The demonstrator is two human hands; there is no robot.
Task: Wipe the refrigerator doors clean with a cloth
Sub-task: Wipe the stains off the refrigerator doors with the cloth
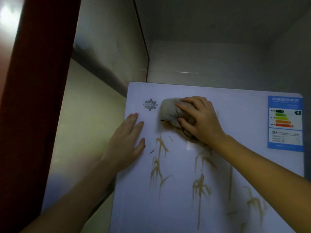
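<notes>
The white refrigerator door [176,207] fills the lower right, printed with a beige bamboo pattern and a grey logo near its top left corner. A bunched beige cloth [169,113] lies against the upper part of the door, just right of the logo. My right hand [200,118] grips the cloth, fingers curled round it, and presses it on the door. My left hand [125,142] lies flat on the door near its left edge, fingers straight and holding nothing.
A blue energy label [285,122] is stuck at the door's upper right. A dark red door frame [33,98] stands at the left, with glossy tiled wall [94,115] between it and the refrigerator. Grey wall rises above the refrigerator top.
</notes>
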